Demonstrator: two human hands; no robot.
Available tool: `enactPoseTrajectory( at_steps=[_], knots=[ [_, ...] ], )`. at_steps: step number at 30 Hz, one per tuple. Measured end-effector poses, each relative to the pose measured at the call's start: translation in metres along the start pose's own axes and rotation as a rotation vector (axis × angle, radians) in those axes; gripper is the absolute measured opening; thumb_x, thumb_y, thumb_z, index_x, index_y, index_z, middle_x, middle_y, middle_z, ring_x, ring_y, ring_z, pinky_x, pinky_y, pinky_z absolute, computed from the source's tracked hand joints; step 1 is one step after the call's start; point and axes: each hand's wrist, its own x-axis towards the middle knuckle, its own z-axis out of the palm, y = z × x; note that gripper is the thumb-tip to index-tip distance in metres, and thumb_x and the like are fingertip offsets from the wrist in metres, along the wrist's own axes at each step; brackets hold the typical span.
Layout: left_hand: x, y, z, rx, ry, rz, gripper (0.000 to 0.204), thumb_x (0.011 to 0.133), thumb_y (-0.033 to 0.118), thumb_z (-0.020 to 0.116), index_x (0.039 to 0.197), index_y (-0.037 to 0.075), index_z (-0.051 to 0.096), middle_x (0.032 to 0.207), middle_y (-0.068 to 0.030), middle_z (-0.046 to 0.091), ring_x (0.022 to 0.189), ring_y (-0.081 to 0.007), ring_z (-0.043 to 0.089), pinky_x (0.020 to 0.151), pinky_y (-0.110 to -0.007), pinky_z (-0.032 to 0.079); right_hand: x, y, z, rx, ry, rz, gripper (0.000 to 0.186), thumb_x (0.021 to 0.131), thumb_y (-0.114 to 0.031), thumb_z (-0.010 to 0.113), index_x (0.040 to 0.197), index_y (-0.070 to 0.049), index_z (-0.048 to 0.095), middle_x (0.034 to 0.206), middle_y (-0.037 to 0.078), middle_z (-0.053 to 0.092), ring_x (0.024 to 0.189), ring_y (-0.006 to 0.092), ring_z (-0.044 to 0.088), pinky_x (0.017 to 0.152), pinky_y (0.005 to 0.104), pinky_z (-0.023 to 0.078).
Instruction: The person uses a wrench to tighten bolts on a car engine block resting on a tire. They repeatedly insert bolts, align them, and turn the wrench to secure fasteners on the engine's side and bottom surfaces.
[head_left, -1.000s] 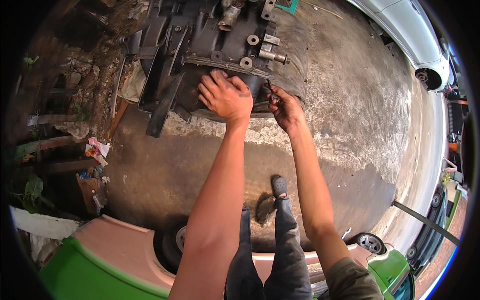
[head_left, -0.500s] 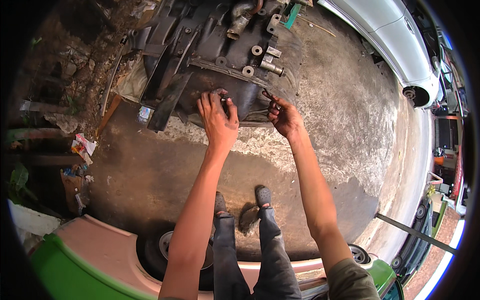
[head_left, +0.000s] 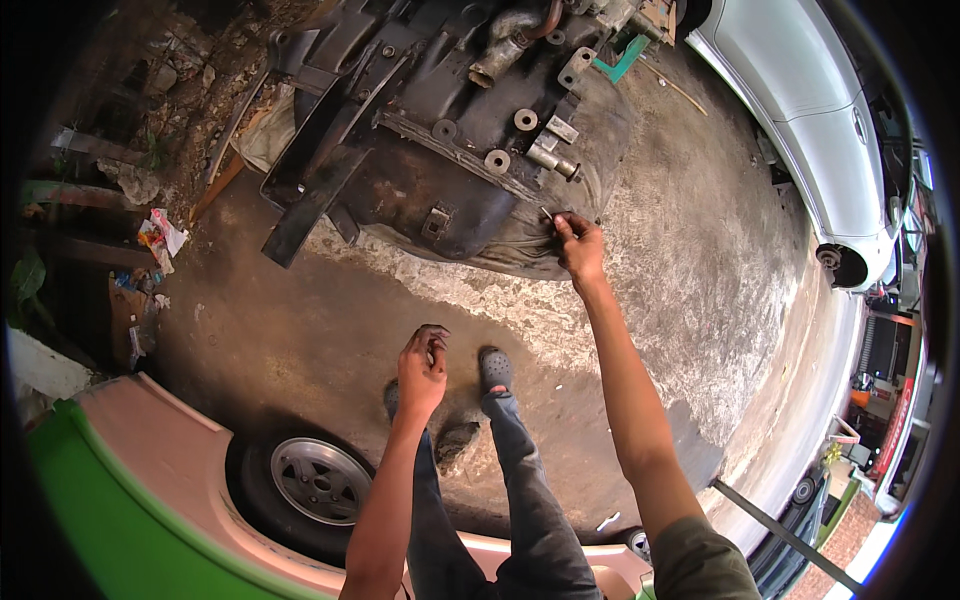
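Observation:
My right hand (head_left: 580,247) pinches a thin, short rod with a pale tip (head_left: 547,213) between thumb and fingers, beside the right edge of a large dark vehicle part (head_left: 400,190). My left hand (head_left: 424,368) hangs over the ground near my feet, apart from that part. Its fingers are curled together; whatever they hold, if anything, is hidden. On the near face of the dark part sits a small square metal fitting (head_left: 435,223). Ring-shaped washers (head_left: 498,161) and a grey cylindrical metal piece (head_left: 553,155) lie along its top.
A long dark metal strip (head_left: 315,208) juts from the part's left side. A grey cloth (head_left: 525,250) lies under it. Behind me stands a pink and green vehicle with a wheel (head_left: 318,480). A silver car (head_left: 810,120) is at the far right. Litter (head_left: 162,238) lies left.
My left hand has drawn back from the square fitting toward my body, uncovering it. The right hand stays beside the part, still pinching the small rod. My view has shifted slightly.

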Motion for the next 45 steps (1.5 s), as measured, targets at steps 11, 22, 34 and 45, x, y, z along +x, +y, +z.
enactPoseTrajectory(
  at_steps=[11, 22, 34, 45],
  knots=[
    [0.124, 0.088, 0.128, -0.492, 0.095, -0.143, 0.024, 0.1, 0.016, 0.053, 0.114, -0.002, 0.059, 0.099, -0.01, 0.068, 0.078, -0.0131, 0.063, 0.072, -0.027, 0.051, -0.024, -0.037, -0.026, 0.056, -0.284, 0.092, 0.024, 0.095, -0.022, 0.061, 0.102, 0.0, 0.069, 0.074, -0.001, 0.06, 0.054, 0.0028, 0.039, 0.046, 0.0216, 0.029],
    [0.143, 0.098, 0.147, -1.051, 0.21, -0.363, 0.018, 0.091, 0.011, 0.065, 0.101, -0.004, 0.066, 0.09, -0.0071, 0.071, 0.076, -0.0123, 0.063, 0.069, -0.029, 0.05, -0.013, -0.026, -0.025, 0.037, -0.281, 0.046, 0.021, 0.095, -0.019, 0.062, 0.112, -0.006, 0.064, 0.084, 0.0, 0.06, 0.059, 0.0028, 0.042, 0.045, 0.0194, 0.026],
    [0.147, 0.095, 0.163, -0.083, 0.322, -0.21, 0.031, 0.093, 0.037, 0.054, 0.09, 0.012, 0.072, 0.074, -0.0173, 0.068, 0.078, -0.0388, 0.065, 0.074, -0.046, 0.051, 0.007, 0.002, -0.013, -0.319, -0.096, -0.345, 0.023, 0.094, -0.017, 0.059, 0.107, 0.0, 0.067, 0.102, 0.021, 0.069, 0.094, 0.0332, 0.067, 0.084, 0.0379, 0.049],
    [0.151, 0.11, 0.174, -0.02, 0.328, -0.237, 0.029, 0.091, 0.027, 0.056, 0.1, 0.0, 0.061, 0.082, -0.0229, 0.067, 0.088, -0.0425, 0.06, 0.083, -0.05, 0.048, 0.025, 0.03, -0.025, -0.035, -0.369, -0.309, 0.037, 0.089, -0.011, 0.064, 0.123, 0.001, 0.055, 0.113, 0.012, 0.064, 0.103, 0.0205, 0.059, 0.087, 0.0328, 0.047]
  ],
)
